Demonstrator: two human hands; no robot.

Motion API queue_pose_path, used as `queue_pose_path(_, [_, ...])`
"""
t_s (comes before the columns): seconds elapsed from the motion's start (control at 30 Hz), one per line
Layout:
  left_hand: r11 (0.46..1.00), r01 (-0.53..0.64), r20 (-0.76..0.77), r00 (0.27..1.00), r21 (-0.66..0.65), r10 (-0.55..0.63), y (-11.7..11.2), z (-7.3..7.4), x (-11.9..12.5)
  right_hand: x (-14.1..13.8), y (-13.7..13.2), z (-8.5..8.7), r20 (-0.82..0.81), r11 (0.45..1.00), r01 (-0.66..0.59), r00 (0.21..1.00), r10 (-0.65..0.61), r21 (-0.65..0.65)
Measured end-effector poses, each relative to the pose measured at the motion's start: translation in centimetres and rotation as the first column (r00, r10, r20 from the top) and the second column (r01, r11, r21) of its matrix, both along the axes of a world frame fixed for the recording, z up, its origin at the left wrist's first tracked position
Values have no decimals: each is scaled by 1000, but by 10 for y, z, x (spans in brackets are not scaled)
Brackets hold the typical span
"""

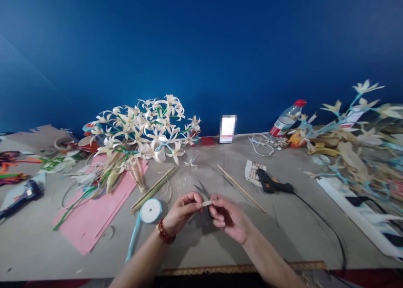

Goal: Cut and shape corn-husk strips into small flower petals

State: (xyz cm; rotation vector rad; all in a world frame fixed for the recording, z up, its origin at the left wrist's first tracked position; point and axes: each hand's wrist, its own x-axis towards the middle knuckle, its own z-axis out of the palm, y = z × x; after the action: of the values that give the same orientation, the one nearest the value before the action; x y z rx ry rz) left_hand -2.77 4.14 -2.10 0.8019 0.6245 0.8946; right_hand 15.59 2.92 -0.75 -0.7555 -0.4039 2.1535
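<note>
Near the front middle of the table my left hand point(185, 208) and my right hand point(227, 217) meet, fingers pinched. Between them stretches a short pale strip point(206, 203), like a piece of dried husk, one end in each hand. A pair of scissors point(204, 190) shows just behind and under the strip, blades pointing away to the left. Its handles are partly covered by my right hand, and I cannot tell whether they touch it. Left of my left wrist lies a roll of light blue tape point(151, 211) with its end pulled out toward me.
Pale handmade flowers point(157, 132) spread over the back left, above pink sheets point(94, 212). Thin sticks point(242, 189) lie to either side. On the right are a black glue gun point(272, 182) with a cable, a power strip point(355, 216), a bottle point(287, 118) and more flowers point(365, 103).
</note>
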Motion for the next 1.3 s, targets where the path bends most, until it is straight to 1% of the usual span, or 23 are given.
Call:
queue_pose_path(0.07, [1000, 21, 16, 1000, -6, -21, 0, 1, 0, 5, 2, 5, 42, 999, -7, 999, 5, 47])
queue_pose_path(0.13, [1000, 29, 32, 999, -1, -29, 1, 3, 1, 10, 8, 10, 82, 994, 9, 996, -18, 107])
queue_pose_path(0.2, [1000, 14, 41, 999, 7, -15, 1, 3, 3, 15, 20, 14, 179, 973, 48, 980, -89, 225])
queue_pose_path(0.23, [1000, 2, 40, 999, 11, -2, 1, 3, 4, 17, 29, 15, 266, 947, 54, 953, -143, 318])
queue_pose_path(0.27, [1000, -9, 32, 999, 15, 8, 1, 3, 5, 18, 40, 15, 380, 902, 30, 900, -211, 430])
queue_pose_path(0.3, [1000, -17, 20, 1000, 19, 16, 1, 3, 6, 19, 52, 14, 508, 833, -51, 813, -286, 551])
queue_pose_path(0.33, [1000, -18, 4, 1000, 23, 18, 0, 2, 6, 19, 65, 12, 617, 725, -176, 676, -403, 666])
queue_pose_path(0.37, [999, -16, -12, 1000, 27, 17, 0, 1, 7, 17, 78, 10, 674, 600, -335, 517, -527, 726])
queue_pose_path(0.4, [999, -14, -27, 1000, 31, 15, -1, 0, 8, 15, 91, 7, 673, 551, -387, 464, -576, 739])
queue_pose_path(0.47, [999, -10, -49, 999, 42, 12, -2, -1, 10, 8, 115, -1, 655, 486, -445, 414, -633, 752])
queue_pose_path(0.53, [999, -13, -64, 998, 46, 16, -2, -3, 11, -1, 134, -8, 628, 428, -494, 371, -684, 757])
queue_pose_path(0.6, [999, -28, -61, 998, 32, 30, -2, -5, 11, -9, 145, -16, 599, 385, -532, 317, -735, 754])
queue_pose_path(0.7, [998, -55, -38, 998, 10, 55, -2, -7, 12, -15, 152, -25, 571, 355, -583, 237, -786, 731])
queue_pose_path(0.77, [998, -68, -27, 997, 8, 68, -2, -8, 12, -13, 150, -27, 562, 346, -613, 199, -803, 711])
queue_pose_path(0.83, [997, -76, -28, 997, 12, 77, -2, -8, 11, -6, 145, -25, 556, 345, -632, 166, -815, 694])
queue_pose_path(0.9, [997, -78, -37, 996, 21, 79, -1, -8, 11, 5, 135, -19, 551, 353, -639, 133, -824, 684])
queue_pose_path(1.0, [996, -76, -41, 996, 41, 77, -1, -8, 10, 25, 112, -9, 557, 378, -635, 100, -825, 674])
queue_pose_path(1.07, [995, -80, -42, 996, 56, 83, 0, -7, 11, 37, 89, -6, 596, 407, -629, 114, -795, 662])
queue_pose_path(1.13, [993, -87, -63, 994, 81, 92, 0, -6, 11, 44, 63, -6, 647, 431, -639, 139, -750, 637])
queue_pose_path(1.2, [989, -90, -100, 990, 119, 102, -1, -3, 13, 46, 37, -9, 679, 410, -674, 187, -710, 615])
queue_pose_path(1.23, [987, -84, -121, 987, 139, 101, -1, -1, 14, 46, 25, -12, 694, 402, -690, 203, -691, 602])
queue_pose_path(1.3, [984, -49, -170, 982, 171, 78, -5, 7, 16, 45, 8, -17, 688, 386, -694, 218, -693, 608])
